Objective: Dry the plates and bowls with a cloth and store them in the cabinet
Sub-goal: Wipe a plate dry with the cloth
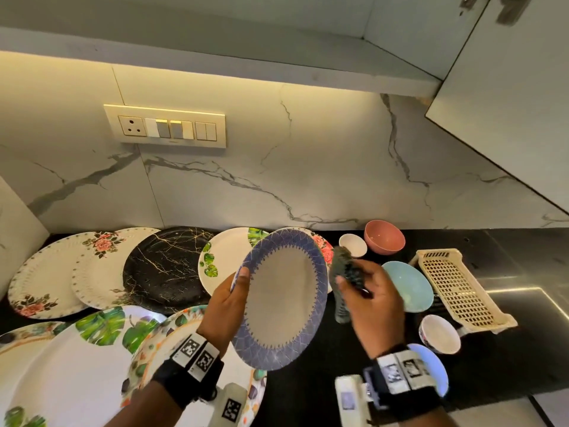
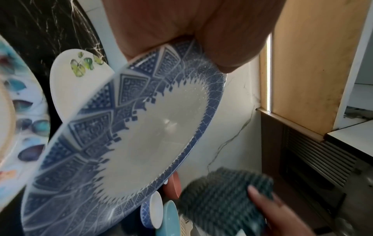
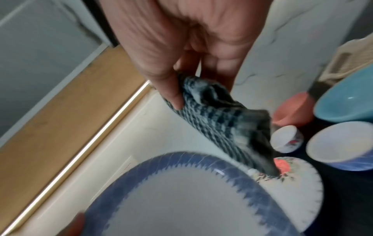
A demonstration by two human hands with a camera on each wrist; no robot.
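Blue-rimmed round plate point(image 1: 284, 298) held tilted above the tabletop.
Left hand point(image 1: 229, 298) grips its rim; right hand point(image 1: 371, 298) pinches a dark checked cloth point(image 1: 346, 269) just beside it.

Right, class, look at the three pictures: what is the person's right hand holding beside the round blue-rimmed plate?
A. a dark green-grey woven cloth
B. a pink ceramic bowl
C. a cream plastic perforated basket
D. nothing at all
A: the right hand pinches a bunched dark green-grey woven cloth next to the round blue-rimmed plate, which the left hand grips by its edge; pink ceramic bowl and cream plastic perforated basket sit untouched on the counter.
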